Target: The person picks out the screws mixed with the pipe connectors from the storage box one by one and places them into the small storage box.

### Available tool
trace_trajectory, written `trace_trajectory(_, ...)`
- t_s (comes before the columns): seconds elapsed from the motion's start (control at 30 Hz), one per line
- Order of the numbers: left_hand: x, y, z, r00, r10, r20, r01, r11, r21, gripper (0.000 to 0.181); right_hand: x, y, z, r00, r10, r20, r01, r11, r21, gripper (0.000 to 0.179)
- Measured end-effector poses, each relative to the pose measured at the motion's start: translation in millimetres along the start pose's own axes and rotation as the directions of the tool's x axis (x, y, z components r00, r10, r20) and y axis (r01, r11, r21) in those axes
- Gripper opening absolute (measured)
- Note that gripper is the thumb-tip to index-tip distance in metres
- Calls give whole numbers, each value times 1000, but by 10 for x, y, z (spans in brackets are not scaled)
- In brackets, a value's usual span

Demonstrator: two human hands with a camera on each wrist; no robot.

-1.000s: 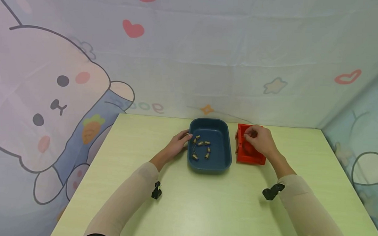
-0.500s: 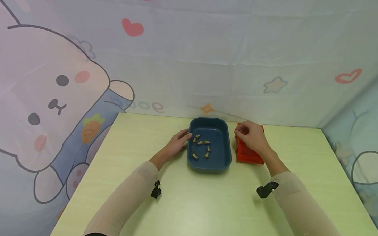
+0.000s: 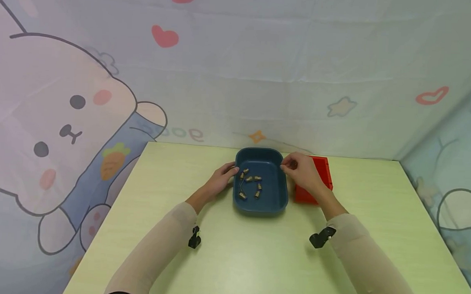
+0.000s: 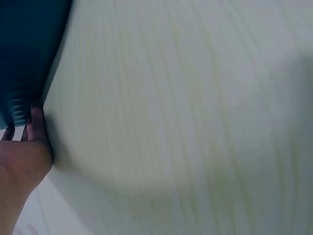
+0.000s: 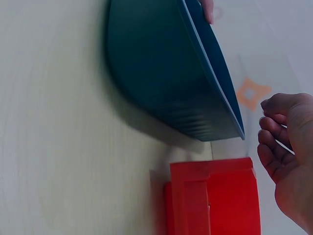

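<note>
A dark blue rectangular tub (image 3: pixel 270 204) stands on the table with several small brass-coloured fittings (image 3: pixel 250 178) lying inside, mostly on its left side. My left hand (image 3: pixel 218 179) holds the tub's left edge, thumb on the rim; in the left wrist view its fingers (image 4: pixel 36 122) lie against the outer wall. Above the tub's right rim is my right hand (image 3: pixel 302 171), fingers loosely bent and no object visible in them. The right wrist view shows that hand (image 5: pixel 288 142) apart from both the tub and the red bin (image 5: pixel 232 200).
Right of the tub sits the red bin (image 3: pixel 305 196), partly hidden under the right hand and forearm. A pale yellow-green table (image 3: pixel 251 260) carries both containers. Directly behind its far edge hangs a printed cloth (image 3: pixel 237 95).
My right hand has moved left from over the red bin to the tub's right rim, uncovering the bin's right side. The left hand and the tub stay in place.
</note>
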State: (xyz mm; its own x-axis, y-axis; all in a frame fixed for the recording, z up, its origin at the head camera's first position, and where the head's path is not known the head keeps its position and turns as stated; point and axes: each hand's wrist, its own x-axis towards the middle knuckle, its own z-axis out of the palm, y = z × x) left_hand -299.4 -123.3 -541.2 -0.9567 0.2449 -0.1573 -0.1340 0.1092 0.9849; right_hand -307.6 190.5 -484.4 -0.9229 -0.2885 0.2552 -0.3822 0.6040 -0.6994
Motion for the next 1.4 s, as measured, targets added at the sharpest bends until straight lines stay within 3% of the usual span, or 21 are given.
trace_trajectory(0.63, 25, -18, -30, 1000, -6, 4, 6, 1000, 13, 62, 65, -186, 319, 997, -64, 30, 63, 997, 46, 11)
trace_trajectory(0.93, 40, -4, -13, 1000, -2, 3, 2, 1000, 18, 62, 56, -288, 466, 998, -43, 55, 39, 996, 75, 12)
trace_trajectory(1.4, 38, 0, -14, 1000, 0, 3, 0, 1000, -2, 58, 86, -328, 657, 997, -78, 20, 76, 994, 72, 10)
